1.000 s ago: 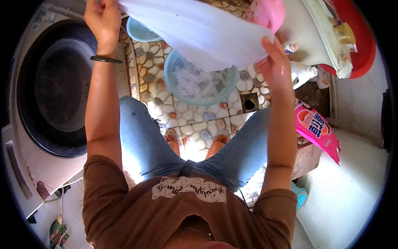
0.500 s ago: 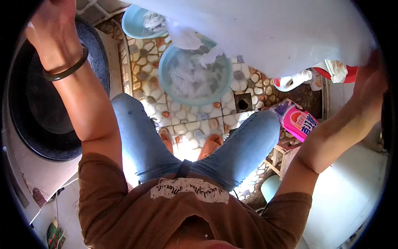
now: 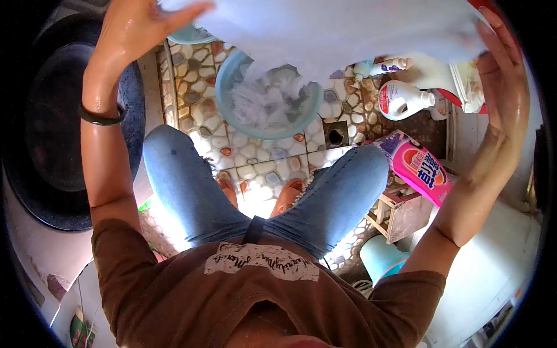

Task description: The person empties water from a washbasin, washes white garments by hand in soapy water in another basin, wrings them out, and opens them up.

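A wet-looking white cloth (image 3: 348, 40) is stretched across the top of the view between my two hands. My left hand (image 3: 136, 29) grips its left end, the thumb lying along the edge and the other fingers partly cut off by the frame. At the right end my right hand (image 3: 502, 72) has its fingers closed on the cloth's edge. Below the cloth, a light blue basin (image 3: 223, 110) stands on the floor with more white fabric (image 3: 267, 104) in water. The cloth's lower part hangs over this basin's far side, and its motion blurs it.
A second blue basin (image 3: 194, 36) is partly hidden behind the cloth. To the right are a white detergent bottle (image 3: 400, 100), a pink detergent bag (image 3: 419, 168), a small wooden stool (image 3: 403, 214) and a turquoise bucket (image 3: 380, 258). A floor drain (image 3: 335, 135) lies ahead; a large black tub (image 3: 64, 127) stands left.
Both hands have moved inward, closer together, with the cloth between them. The cloth has shifted upward in view, uncovering more of the bottles on the right.
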The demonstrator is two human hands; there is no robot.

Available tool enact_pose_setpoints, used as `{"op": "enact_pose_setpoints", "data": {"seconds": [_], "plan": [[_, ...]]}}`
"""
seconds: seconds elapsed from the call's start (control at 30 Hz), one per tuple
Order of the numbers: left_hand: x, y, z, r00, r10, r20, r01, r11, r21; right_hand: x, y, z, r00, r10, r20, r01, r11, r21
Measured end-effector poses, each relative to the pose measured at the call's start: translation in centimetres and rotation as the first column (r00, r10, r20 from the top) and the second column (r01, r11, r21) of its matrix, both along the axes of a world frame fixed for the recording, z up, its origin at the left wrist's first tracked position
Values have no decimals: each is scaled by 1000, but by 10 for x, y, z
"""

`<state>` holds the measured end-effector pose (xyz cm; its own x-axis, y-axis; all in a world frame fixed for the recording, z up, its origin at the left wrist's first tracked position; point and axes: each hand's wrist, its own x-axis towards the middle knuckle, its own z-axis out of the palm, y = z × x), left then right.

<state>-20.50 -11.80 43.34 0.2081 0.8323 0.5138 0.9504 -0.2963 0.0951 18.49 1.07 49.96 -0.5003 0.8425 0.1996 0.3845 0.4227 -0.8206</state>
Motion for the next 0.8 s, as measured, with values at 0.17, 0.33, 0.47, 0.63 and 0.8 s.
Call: {"op": "enact_pose_setpoints", "data": {"seconds": [0.17, 0.33, 0.47, 0.63, 0.8], "plan": [[-46, 29, -7, 613, 9, 790, -18, 1000, 2, -11, -29, 5, 900, 159, 405, -203, 977, 68], [-9, 19, 5, 98, 197, 976, 90, 975, -205, 21, -4, 29, 935, -17, 354, -69, 971, 229], [-30, 20, -20, -250, 91, 964, 592, 802, 77, -35, -44, 17, 994, -111, 14, 107, 980, 169], [-62, 35, 8, -306, -133, 943, 693, 648, 317, 1, -17, 36, 941, -308, -138, 317, 947, 53], [-11, 27, 39, -163, -82, 983, 209, 971, 115, 18, -30, 43, 930, -200, 310, 92, 940, 329]]}}
